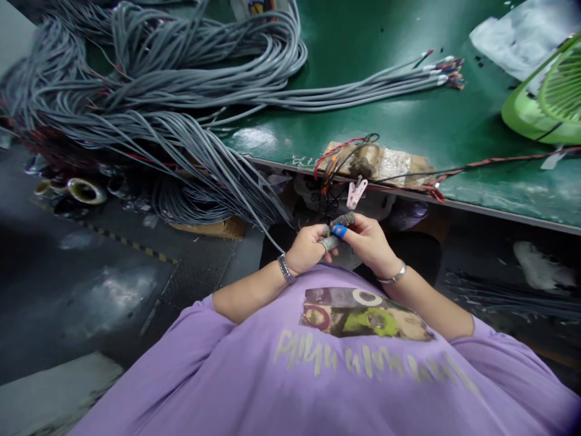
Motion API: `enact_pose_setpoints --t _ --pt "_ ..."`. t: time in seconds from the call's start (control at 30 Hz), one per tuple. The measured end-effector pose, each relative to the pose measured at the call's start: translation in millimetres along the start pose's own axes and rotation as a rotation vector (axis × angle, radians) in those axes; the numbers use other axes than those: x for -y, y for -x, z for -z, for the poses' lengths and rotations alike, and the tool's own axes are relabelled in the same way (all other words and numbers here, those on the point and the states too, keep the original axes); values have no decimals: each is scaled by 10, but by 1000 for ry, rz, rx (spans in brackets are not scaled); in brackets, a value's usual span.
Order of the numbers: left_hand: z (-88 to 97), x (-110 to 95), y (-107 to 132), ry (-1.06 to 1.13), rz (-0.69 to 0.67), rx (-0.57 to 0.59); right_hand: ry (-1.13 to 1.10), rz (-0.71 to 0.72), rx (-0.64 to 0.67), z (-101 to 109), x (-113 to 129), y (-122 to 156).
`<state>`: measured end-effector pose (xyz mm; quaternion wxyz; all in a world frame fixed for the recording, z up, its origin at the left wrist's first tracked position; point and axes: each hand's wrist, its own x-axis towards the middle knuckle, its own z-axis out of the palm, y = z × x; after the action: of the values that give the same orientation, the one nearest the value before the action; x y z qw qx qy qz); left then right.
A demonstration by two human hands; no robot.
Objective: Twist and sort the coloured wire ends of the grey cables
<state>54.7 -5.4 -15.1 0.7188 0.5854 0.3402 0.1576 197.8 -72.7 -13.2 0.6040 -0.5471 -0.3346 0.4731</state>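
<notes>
My left hand (313, 245) and my right hand (365, 239) meet in front of my body, just below the table edge. Both have their fingers pinched together, with grey finger covers on some and blue tape around the right thumb. One grey cable (267, 233) comes down from the bundle to my left hand and goes out of sight behind it. The small piece between the fingertips is hidden. Just above the hands, a pink clip (356, 192) is fixed near a taped block (365, 160) with red and black wires on the table edge.
A large pile of grey cables (181, 79) covers the left of the green table (363, 36) and hangs over its edge. Stripped cable ends (447, 72) point right. A green fan (544, 103) and a plastic bag (521, 36) occupy the right. Tape rolls (86, 191) sit below left.
</notes>
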Motion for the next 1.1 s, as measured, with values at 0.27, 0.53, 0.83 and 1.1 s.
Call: enact_pose_setpoints --t 0.27,0.53,0.83,1.1 --pt "6 2 34 116 -78 -137 -131 -80 -117 -39 -80 -24" --pt "-6 -20 30 158 -15 -172 -145 -112 -2 36 -38 -12" --pt "16 36 21 27 -43 -68 -74 -66 -64 -34 -63 -27" --pt "-35 38 28 144 -89 -193 -192 -97 -146 -155 -69 -6"
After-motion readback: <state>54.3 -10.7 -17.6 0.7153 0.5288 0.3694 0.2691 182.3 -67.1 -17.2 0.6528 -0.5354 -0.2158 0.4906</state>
